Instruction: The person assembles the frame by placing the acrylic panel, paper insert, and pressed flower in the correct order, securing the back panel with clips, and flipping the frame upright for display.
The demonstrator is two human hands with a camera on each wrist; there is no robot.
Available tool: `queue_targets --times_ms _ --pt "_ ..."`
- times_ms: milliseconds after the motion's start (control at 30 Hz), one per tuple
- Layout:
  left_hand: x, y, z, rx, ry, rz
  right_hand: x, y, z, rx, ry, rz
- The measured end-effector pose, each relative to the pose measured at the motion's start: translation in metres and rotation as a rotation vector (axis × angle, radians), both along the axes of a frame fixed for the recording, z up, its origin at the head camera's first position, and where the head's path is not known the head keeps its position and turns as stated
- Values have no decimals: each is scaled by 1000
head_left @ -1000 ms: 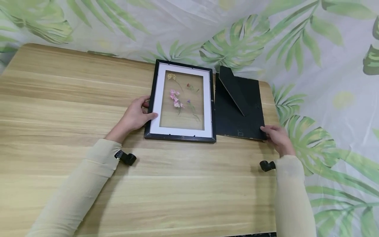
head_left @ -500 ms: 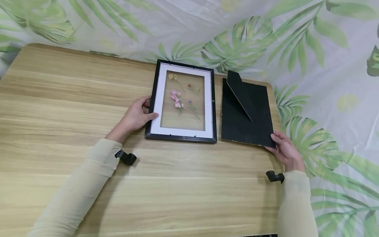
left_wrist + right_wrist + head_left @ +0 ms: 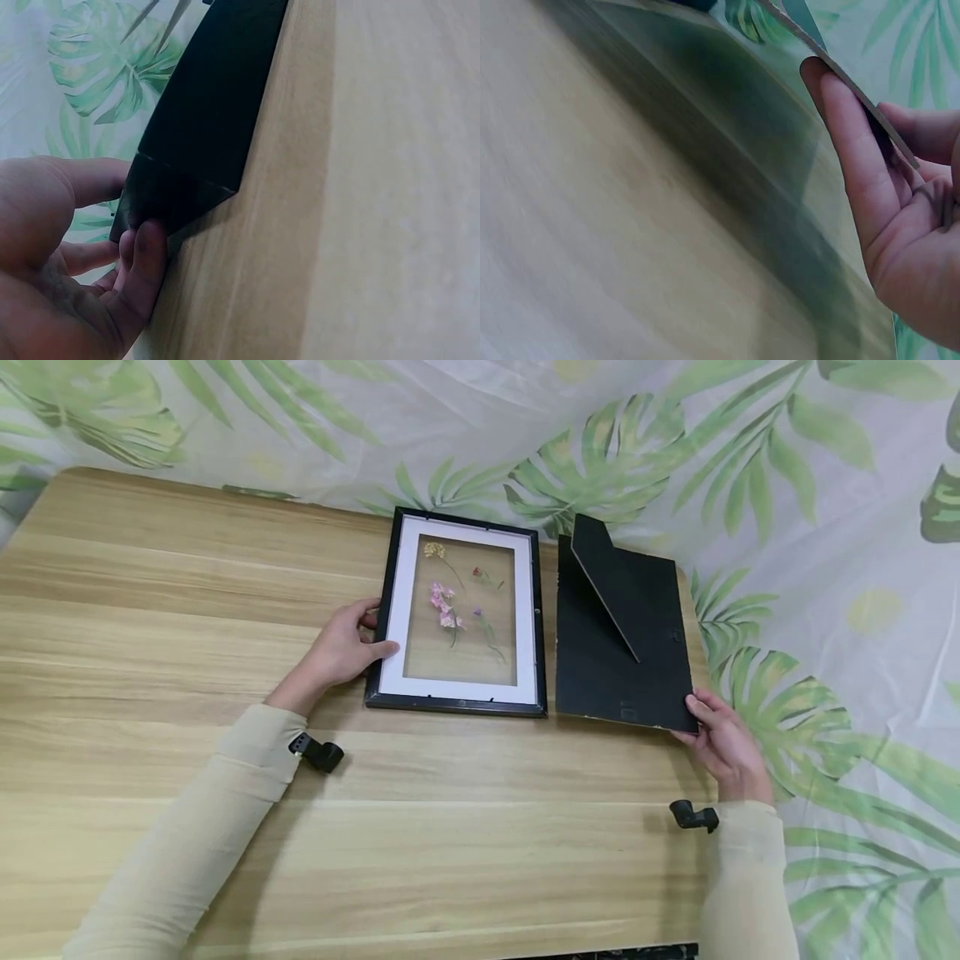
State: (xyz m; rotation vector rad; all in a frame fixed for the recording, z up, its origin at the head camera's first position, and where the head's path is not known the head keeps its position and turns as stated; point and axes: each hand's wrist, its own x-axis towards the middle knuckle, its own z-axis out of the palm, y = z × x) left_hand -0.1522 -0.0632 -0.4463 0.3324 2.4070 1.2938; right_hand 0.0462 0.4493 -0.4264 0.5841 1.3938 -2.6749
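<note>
In the head view, a black picture frame [image 3: 459, 702] with a white mat [image 3: 397, 664] lies face to the camera. Pressed flowers [image 3: 444, 608] show in its see-through middle. My left hand [image 3: 342, 647] grips the frame's left side, thumb over the mat. In the left wrist view, its fingers [image 3: 146, 259] curl at the frame's black outer side [image 3: 202, 112]. To the right, my right hand [image 3: 726, 739] pinches the lower right corner of a black backing board [image 3: 600, 685] with its easel leg [image 3: 600, 585] out. The right wrist view shows the board's edge [image 3: 855, 94] held above the table.
The wooden table [image 3: 450, 843] runs under both hands. A leaf-printed cloth [image 3: 465, 435] hangs along its back and right edges. Small black cameras [image 3: 318, 753] are strapped to both wrists.
The right hand has lifted the backing board and shifted it right, away from the frame, and lately tilted its far end slightly upward. The left hand keeps its grip on the frame.
</note>
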Motion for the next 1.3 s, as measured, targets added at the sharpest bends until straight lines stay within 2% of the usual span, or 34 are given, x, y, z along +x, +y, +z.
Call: queue_targets --times_ms 267,600,933,1100,1300 --pt "-2 5 -4 -7 2 2 -18 -29 4 61 22 32" --pt "-3 11 -5 -7 4 0 -47 -82 3 176 -31 31" --pt "-1 16 -4 -42 20 -26 -66 -118 5 191 -39 92" --pt "-1 15 -6 -8 38 -43 -72 -134 5 210 -35 105" --pt "-1 15 -7 61 -8 -28 -79 -148 5 225 -27 110"
